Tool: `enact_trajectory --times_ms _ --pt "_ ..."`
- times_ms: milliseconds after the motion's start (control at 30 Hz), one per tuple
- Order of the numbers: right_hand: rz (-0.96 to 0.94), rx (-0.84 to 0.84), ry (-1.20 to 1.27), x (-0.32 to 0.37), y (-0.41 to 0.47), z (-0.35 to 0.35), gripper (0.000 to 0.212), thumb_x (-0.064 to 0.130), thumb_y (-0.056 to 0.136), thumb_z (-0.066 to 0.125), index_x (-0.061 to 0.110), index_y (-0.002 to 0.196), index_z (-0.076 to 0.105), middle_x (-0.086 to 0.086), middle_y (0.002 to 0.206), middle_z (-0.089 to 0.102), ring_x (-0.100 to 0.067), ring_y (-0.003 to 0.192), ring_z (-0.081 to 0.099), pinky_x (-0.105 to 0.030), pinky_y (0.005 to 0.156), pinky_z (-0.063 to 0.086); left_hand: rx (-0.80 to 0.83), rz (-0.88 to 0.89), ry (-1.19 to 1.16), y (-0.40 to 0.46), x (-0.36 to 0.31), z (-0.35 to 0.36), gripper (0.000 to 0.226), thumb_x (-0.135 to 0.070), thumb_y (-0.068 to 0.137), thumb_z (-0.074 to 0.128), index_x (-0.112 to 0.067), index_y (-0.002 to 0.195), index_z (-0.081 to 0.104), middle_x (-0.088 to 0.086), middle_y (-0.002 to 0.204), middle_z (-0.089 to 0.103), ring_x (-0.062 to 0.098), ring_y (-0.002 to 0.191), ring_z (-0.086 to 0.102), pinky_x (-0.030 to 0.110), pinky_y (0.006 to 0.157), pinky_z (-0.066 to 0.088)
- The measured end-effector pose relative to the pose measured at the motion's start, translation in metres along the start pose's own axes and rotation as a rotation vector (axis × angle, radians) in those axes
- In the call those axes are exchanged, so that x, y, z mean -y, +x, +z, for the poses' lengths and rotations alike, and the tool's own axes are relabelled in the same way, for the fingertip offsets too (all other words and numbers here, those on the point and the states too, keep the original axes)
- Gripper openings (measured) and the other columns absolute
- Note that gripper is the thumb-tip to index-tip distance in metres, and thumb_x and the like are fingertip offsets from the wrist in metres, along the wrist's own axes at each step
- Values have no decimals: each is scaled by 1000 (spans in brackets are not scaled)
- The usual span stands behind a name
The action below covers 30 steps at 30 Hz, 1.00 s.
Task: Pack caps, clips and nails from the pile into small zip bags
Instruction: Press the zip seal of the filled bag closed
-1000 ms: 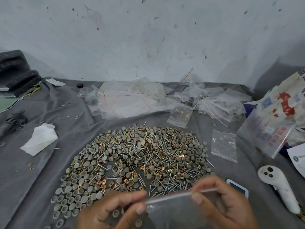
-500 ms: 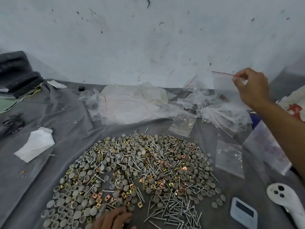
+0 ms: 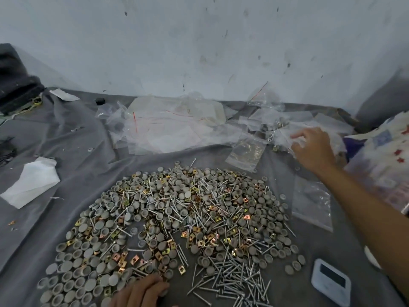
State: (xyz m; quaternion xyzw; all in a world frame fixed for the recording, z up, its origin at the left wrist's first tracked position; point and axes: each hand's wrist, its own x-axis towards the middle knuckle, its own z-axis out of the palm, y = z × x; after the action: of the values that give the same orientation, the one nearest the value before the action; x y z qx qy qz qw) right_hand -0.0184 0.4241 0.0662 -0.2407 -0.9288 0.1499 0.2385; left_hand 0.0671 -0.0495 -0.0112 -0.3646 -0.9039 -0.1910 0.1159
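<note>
**Big pile left, packed bags gathering at the back**

Nearest the camera, the left hand (image 3: 141, 292) rests at the near edge of the pile (image 3: 177, 218), its fingers lying over grey caps (image 3: 73, 284); most of the hand is cut off by the frame, so I cannot tell whether it grips anything. Just to its right lies a loose cluster of nails (image 3: 232, 282), and beyond them a small white device with a screen (image 3: 331, 282) sits on the grey cloth (image 3: 66, 151).

The pile itself spreads wide across the middle: caps, brass-coloured clips (image 3: 135, 259) and nails, all mixed. Judging by its size, the bulk of the work is still to do.

Right of the pile, an empty zip bag (image 3: 312, 202) lies flat, and another small bag (image 3: 246, 152) sits just beyond the pile's far edge. A folded white paper (image 3: 31, 185) lies to the left.

Further back, the right hand (image 3: 313, 149) reaches out over a heap of filled bags (image 3: 276, 127), fingers loosely spread and touching the plastic; it does not appear to pinch any one bag. These bags seem to hold parts already packed. Left of them lies a flat stack of clear empty bags (image 3: 168, 127), against the stained wall (image 3: 199, 41).
</note>
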Motion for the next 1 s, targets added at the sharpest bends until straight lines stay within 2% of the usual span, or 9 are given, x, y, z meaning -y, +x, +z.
enact_trajectory --times_ms 67,167,233,300,400,633,700,833,1000 --pt "-107 194 60 17 -40 0 13 18 89 68 24 100 67 -1 110 63 -22 107 57 -38 92 46 113 -67 -156 -7 0 5 41 -63 100 13 -43 95 48 -24 105 50 -2 90 48 2 105 13" --pt "-146 570 107 30 -109 4 13 37 94 66 40 105 59 14 109 63 -5 100 61 -28 85 50 -69 -126 -94 -14 -5 18 64 -65 97 21 -30 80 72 -15 92 69 1 89 48 8 93 29" --pt "-184 684 -30 28 -142 9 31 47 93 64 40 122 56 15 126 57 -7 114 54 -34 96 49 -147 -117 -51 -15 -8 22 72 -63 98 22 -22 73 76 -7 86 72 5 87 48 20 80 37" --pt "-176 652 -113 24 -159 15 42 47 94 63 39 134 52 12 131 48 -13 125 46 -39 102 44 -191 -133 -32 -14 -12 22 74 -62 98 22 -19 72 76 -4 84 73 8 85 53 26 75 37" --pt "-140 548 -15 21 -168 20 33 36 95 66 37 126 55 13 115 44 -13 114 51 -30 90 43 -202 -154 8 -16 -19 21 78 -62 99 18 -17 73 77 -1 86 74 21 76 69 30 76 37" --pt "-40 506 -11 22 -175 34 22 38 94 61 32 115 57 7 109 52 -12 96 56 -37 85 52 -272 -153 7 -23 -21 23 74 -61 99 20 -19 77 76 -2 90 74 16 91 60 32 80 38" --pt "-42 501 26 24 -174 33 17 35 94 65 33 110 60 9 106 53 -9 95 57 -31 83 51 -259 -156 -5 -25 -19 22 73 -61 99 18 -19 79 75 -2 91 73 13 93 52 31 79 36" --pt "-61 459 67 27 -173 28 11 33 94 67 37 98 57 6 97 56 1 83 51 -21 66 38 -246 -159 -14 -30 -17 24 72 -61 99 18 -19 83 74 -2 93 72 22 85 68 31 78 36" --pt "-39 389 123 32 -174 23 6 28 97 62 25 102 60 -2 106 58 -18 99 56 -34 85 48 -276 -199 -12 -34 -17 26 66 -59 100 21 -20 85 73 -3 97 71 25 86 68 32 80 38"
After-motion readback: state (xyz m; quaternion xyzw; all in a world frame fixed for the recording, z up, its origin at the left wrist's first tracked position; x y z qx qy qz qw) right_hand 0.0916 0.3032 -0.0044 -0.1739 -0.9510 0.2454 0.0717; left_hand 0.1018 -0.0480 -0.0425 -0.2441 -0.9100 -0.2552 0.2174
